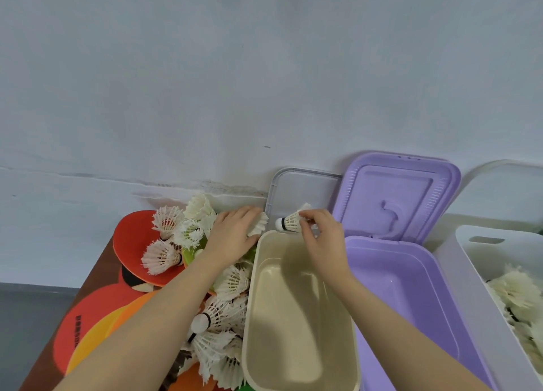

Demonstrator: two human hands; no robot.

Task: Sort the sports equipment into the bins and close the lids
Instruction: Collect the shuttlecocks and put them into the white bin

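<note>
My right hand [321, 238] pinches a white shuttlecock [289, 221] by its feathers above the far end of the empty beige bin [255, 317]. My left hand [232, 238] lies on the heap of white shuttlecocks [223, 317] left of that bin, its fingers over one shuttlecock [260, 224]. Whether it grips that one is unclear. Red table tennis paddles [132, 238] and orange discs [97, 329] lie under and beside the heap. The empty purple bin [411, 302] stands open with its lid [396, 196] raised. A white bin [470, 296] at right holds several shuttlecocks [517, 299].
A clear lid [302, 191] leans on the wall behind the beige bin. Another clear lid [505, 191] stands behind the white bin. The wall runs close behind everything. The brown table edge [58, 346] falls to a grey floor at left.
</note>
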